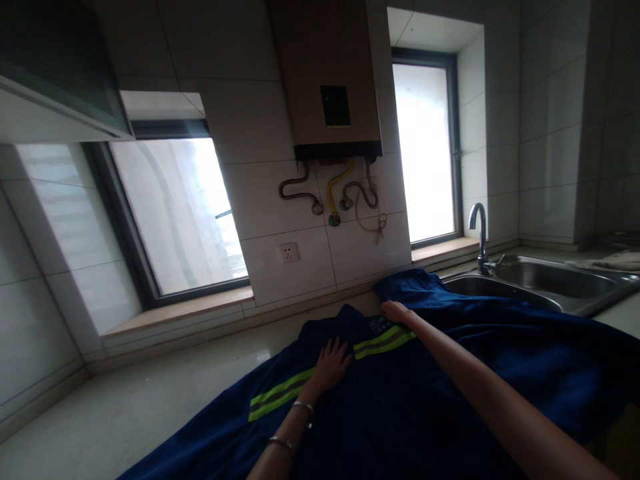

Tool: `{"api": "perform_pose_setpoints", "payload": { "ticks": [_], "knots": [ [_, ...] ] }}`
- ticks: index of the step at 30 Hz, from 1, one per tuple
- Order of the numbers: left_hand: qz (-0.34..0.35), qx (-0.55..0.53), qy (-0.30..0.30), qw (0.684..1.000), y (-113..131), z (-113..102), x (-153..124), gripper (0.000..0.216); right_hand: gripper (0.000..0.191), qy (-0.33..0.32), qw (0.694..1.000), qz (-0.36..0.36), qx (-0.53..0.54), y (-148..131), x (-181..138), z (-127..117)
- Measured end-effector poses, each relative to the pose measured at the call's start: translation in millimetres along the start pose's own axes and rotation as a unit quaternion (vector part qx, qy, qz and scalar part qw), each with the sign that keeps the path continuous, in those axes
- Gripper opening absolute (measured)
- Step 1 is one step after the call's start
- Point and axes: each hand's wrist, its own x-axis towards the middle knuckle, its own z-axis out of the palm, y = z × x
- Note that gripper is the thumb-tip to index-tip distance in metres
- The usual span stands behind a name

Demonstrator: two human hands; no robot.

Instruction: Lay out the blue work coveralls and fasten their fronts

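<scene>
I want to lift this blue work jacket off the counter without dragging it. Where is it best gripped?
Probably at the far edge by the right hand, where the blue jacket bunches near the sink. Come from above; elsewhere it lies flat, the left hand pressing it.

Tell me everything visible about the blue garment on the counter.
The blue garment looks like dark blue work cloth with yellow-green reflective stripes flanking a grey band. It lies spread flat over the pale counter, its far end reaching the steel sink. The left hand rests palm down on it beside the stripes, fingers spread; the right hand presses its upper edge. Folds ripple toward the right. Whether it is a jacket or trousers cannot be told.
</scene>
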Motion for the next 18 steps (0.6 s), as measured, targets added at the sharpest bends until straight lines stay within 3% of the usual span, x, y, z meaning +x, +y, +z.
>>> {"api": "perform_pose_setpoints", "payload": {
  "ticks": [5,9,14,18],
  "knots": [
    [-0.007,0.009,-0.009,1.0,-1.8,3.8,-9.7,0.059,0.036,0.012,0.999,0.051,0.012,19.3,12.1,-19.0],
    [-0.004,0.013,0.006,1.0,2.2,-0.4,-15.0,0.056,0.034,0.005,0.996,0.086,0.026,22.4,19.9,-23.5],
    [-0.014,0.007,0.003,1.0,7.1,-4.0,-18.1,0.056,0.034,-0.002,0.996,0.068,0.064,-3.6,33.1,-16.5],
    [-0.018,0.004,0.008,1.0,8.0,-4.9,-19.9,0.055,0.035,0.042,0.992,0.058,0.105,-35.8,46.9,-8.5]
  ]
}}
